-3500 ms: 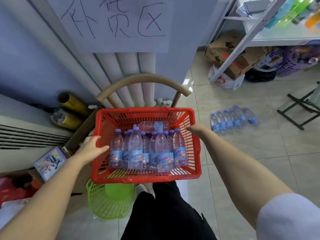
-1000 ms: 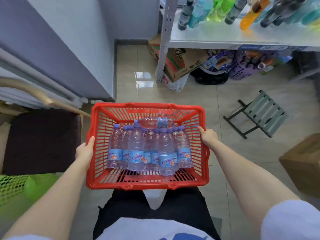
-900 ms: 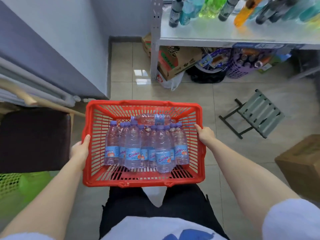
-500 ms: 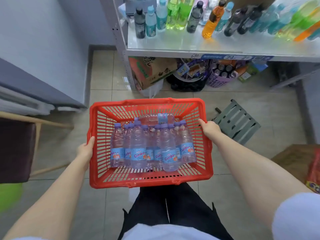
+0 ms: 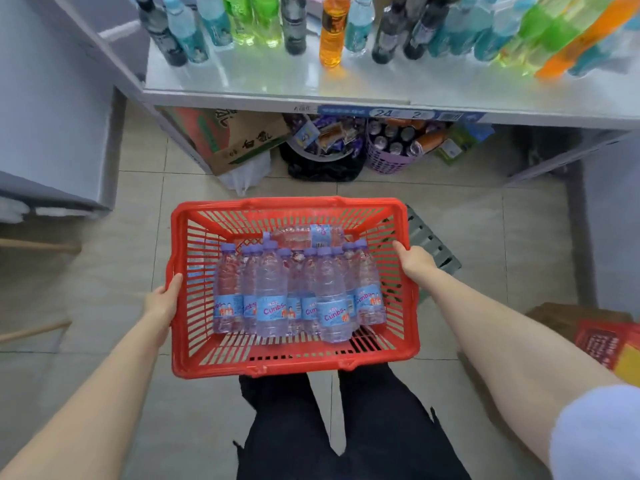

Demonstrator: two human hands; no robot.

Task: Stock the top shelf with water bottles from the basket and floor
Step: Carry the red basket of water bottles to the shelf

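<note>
Left hand (image 5: pixel 162 301) curled round the left rim of the red basket (image 5: pixel 287 204), right hand (image 5: pixel 414 263) gripping the right rim: a two-sided carry, probably to keep the load level. The water bottles (image 5: pixel 298 296) sat packed inside, one lying across the back. The basket hung just short of the white shelf (image 5: pixel 311 84).

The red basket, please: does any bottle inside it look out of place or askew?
Yes: one water bottle lies on its side behind the upright bottles, against the far wall of the basket. Nothing looks spilled.
</note>
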